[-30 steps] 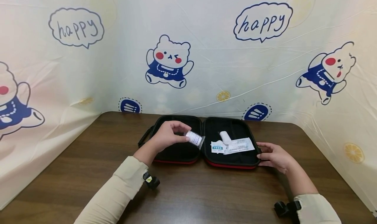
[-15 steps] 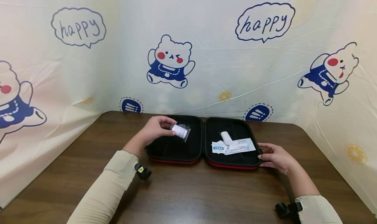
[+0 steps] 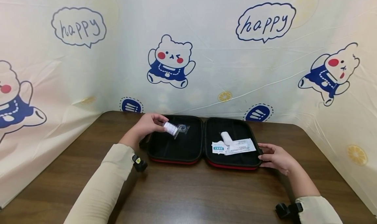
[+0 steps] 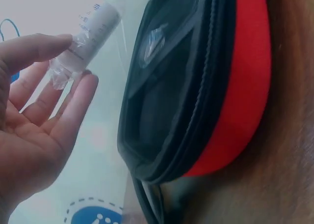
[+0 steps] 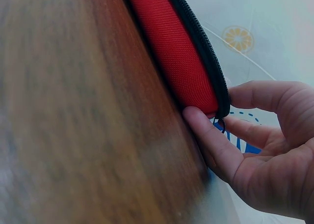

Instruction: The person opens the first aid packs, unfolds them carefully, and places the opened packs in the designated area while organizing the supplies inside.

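In the head view my left hand (image 3: 148, 123) pinches a white bandage roll (image 3: 170, 128) in clear plastic wrap, above the left half of an unfolded black zip case (image 3: 176, 148) with red sides. The left wrist view shows the wrapped roll (image 4: 91, 37) between thumb and fingers, apart from the case. A small clear packet (image 3: 183, 128) with a ring shape lies in that left half. My right hand (image 3: 277, 158) holds the case's right edge. In the right wrist view, thumb and fingers sit either side of its red corner (image 5: 196, 94).
In the case's right half lie a small white roll (image 3: 226, 138), a white packet with a blue label (image 3: 218, 147) and a long white paper packet (image 3: 242, 146). The case stands on a brown wooden table (image 3: 188, 191), before a printed curtain (image 3: 212, 70).
My left hand has moved left with the wrapped bandage roll, from near the case's hinge to the back left. The clear packet has come into sight. The right hand stays at the case's edge.
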A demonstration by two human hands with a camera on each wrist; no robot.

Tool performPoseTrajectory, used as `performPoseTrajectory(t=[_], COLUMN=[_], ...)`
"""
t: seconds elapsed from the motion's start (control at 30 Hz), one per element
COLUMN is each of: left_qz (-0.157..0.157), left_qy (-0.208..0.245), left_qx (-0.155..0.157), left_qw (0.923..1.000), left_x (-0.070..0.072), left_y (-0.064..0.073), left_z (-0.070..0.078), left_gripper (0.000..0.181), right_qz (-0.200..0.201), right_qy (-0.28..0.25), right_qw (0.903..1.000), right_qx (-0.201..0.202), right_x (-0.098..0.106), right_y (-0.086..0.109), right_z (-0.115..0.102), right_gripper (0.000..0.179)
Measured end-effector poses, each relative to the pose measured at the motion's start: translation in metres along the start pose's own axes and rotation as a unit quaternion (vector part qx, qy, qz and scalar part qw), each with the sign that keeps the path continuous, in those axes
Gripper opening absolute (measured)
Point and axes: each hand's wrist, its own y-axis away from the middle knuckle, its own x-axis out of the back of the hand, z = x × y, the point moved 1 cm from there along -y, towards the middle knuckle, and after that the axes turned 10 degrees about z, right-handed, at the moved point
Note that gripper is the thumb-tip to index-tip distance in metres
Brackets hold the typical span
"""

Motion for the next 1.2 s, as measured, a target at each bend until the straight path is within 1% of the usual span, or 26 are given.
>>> performPoseTrajectory(t=[0.1,0.23,0.3,0.37,0.5,0.73,0.83,0.93,1.07,1.13,1.2], left_qz=[0.006,0.005,0.005,0.002,0.002,0.008,-0.003,-0.029,-0.059,-0.066,-0.065], left_qy=[-0.006,0.000,-0.008,-0.022,-0.046,-0.072,-0.080,-0.094,-0.126,-0.142,-0.149], left_qx=[0.022,0.051,0.052,0.044,0.038,0.058,0.061,0.057,0.047,0.043,0.044], left_qw=[0.9997,0.9987,0.9986,0.9988,0.9982,0.9957,0.9949,0.9935,0.9892,0.9868,0.9858], left_x=[0.004,0.008,0.010,0.013,0.019,0.029,0.032,0.033,0.030,0.029,0.027], left_y=[-0.005,-0.011,-0.013,-0.016,-0.018,-0.018,-0.018,-0.018,-0.018,-0.018,-0.019], left_z=[-0.004,-0.009,-0.012,-0.016,-0.021,-0.028,-0.030,-0.029,-0.025,-0.023,-0.021], left_gripper=[0.037,0.036,0.036,0.035,0.034,0.032,0.032,0.033,0.034,0.033,0.032], right_qz=[0.000,-0.001,-0.001,0.000,-0.001,-0.002,-0.002,-0.001,0.000,0.001,0.002], right_qy=[0.001,-0.001,-0.003,-0.005,-0.006,-0.007,-0.007,-0.007,-0.007,-0.007,-0.007], right_qw=[1.0000,1.0000,1.0000,1.0000,1.0000,0.9999,0.9999,0.9999,0.9999,0.9999,0.9999], right_qx=[0.000,0.003,0.003,0.004,0.004,0.007,0.009,0.009,0.009,0.009,0.009], right_x=[0.000,0.000,0.000,0.000,0.000,0.000,0.000,-0.001,-0.001,-0.001,-0.001], right_y=[0.000,0.000,0.000,0.000,0.000,0.001,0.001,0.001,0.001,0.001,0.000], right_z=[0.000,0.000,0.000,0.000,0.001,0.000,0.000,-0.001,-0.001,0.000,0.000], right_gripper=[0.069,0.068,0.068,0.069,0.069,0.069,0.068,0.068,0.069,0.069,0.069])
